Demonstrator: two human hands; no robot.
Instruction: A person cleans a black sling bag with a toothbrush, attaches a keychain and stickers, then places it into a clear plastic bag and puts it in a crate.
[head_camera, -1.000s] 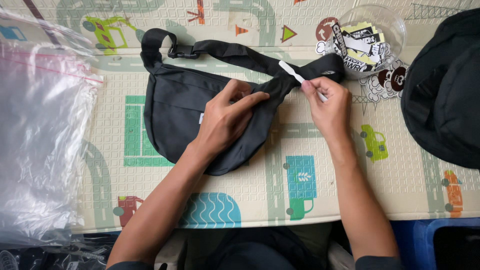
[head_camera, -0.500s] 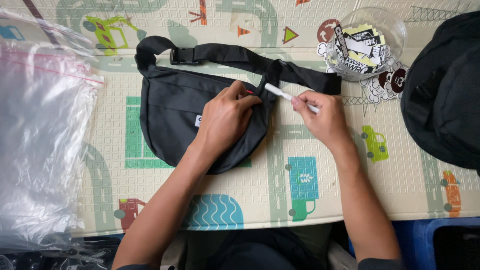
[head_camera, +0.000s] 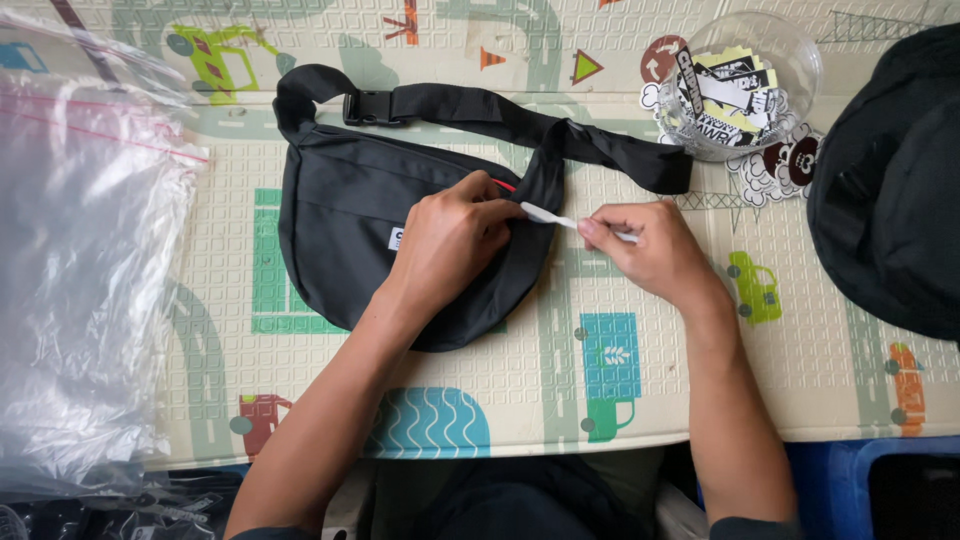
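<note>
Bag: a black fabric waist bag (head_camera: 360, 225), half-moon shaped, lies flat at the centre of the frame on the surface, a play mat (head_camera: 640, 400) printed with roads and vehicles. Its black strap (head_camera: 520, 120) with a plastic buckle (head_camera: 368, 106) loops along the top and trails off to the right.

Left hand: your left hand (head_camera: 450, 240) rests on the bag's right half, fingers curled together at the zipper end, where a small red tab (head_camera: 505, 185) peeks out. It looks pinched on that spot, though the exact grip is hidden.

Right hand: your right hand (head_camera: 645, 245) sits just right of the bag, thumb and fingers closed on a thin white plastic strip (head_camera: 560, 220). The strip's free tip reaches the left hand's fingertips at the bag's edge.

Progress: judging by this, the strip has met the zipper end but does not appear threaded or fastened; that part looks left to do. The bag is otherwise closed and laid out.

Surroundings: a clear round bowl of stickers (head_camera: 740, 85) stands at upper right, another black bag (head_camera: 890, 180) lies at the right edge, and a stack of clear plastic zip bags (head_camera: 85, 270) fills the left side.
</note>
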